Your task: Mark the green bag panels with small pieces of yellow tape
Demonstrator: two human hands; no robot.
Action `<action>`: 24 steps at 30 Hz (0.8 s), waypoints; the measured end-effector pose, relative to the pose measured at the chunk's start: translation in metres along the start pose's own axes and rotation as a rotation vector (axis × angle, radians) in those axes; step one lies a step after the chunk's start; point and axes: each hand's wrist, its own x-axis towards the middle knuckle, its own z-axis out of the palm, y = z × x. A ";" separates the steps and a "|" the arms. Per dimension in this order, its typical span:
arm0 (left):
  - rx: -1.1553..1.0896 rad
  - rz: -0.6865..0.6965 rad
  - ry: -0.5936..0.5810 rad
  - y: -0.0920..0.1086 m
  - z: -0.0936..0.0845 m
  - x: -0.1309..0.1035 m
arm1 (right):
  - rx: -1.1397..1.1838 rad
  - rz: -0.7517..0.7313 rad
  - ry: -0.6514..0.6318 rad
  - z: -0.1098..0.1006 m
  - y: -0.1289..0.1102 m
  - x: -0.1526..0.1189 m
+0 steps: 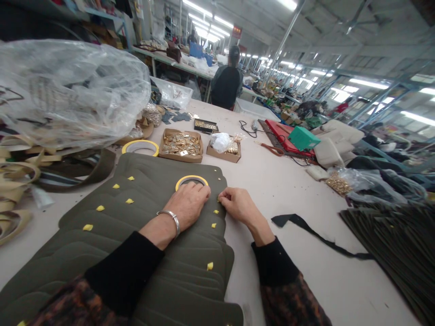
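Observation:
Dark olive fabric pieces [152, 253] lie overlapped in a fanned stack before me, with several small yellow tape bits [88, 227] stuck on them. My left hand [190, 203], a silver bangle at its wrist, rests on the stack, its fingers curled over the near right side of a roll of yellow tape [181, 180]. At the stack's right edge, my right hand [238, 204] is closed in a pinch, with a speck of yellow at the fingertips. What sits between those fingers is mostly hidden.
Behind the stack stand a box of gold metal parts [181, 145], a smaller box [224, 151] and another tape roll [140, 147]. A plastic bag [74, 90] and straps [74, 170] crowd the left. At right lie a black strip [316, 235] and dark pieces [390, 244]. A person [226, 83] is beyond.

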 end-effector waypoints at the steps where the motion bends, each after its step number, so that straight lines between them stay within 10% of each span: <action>1: -0.002 0.002 0.004 0.000 0.000 0.000 | -0.009 0.009 0.015 -0.001 0.001 0.000; 11: -0.078 0.072 0.128 -0.005 -0.007 -0.001 | -0.038 -0.321 0.041 -0.006 0.007 -0.010; 20: -0.093 0.158 0.147 -0.005 -0.018 -0.010 | -0.031 0.046 0.009 -0.004 -0.008 0.001; 24: -0.181 0.147 0.174 -0.010 -0.015 -0.013 | 0.240 0.056 -0.312 -0.016 0.003 -0.002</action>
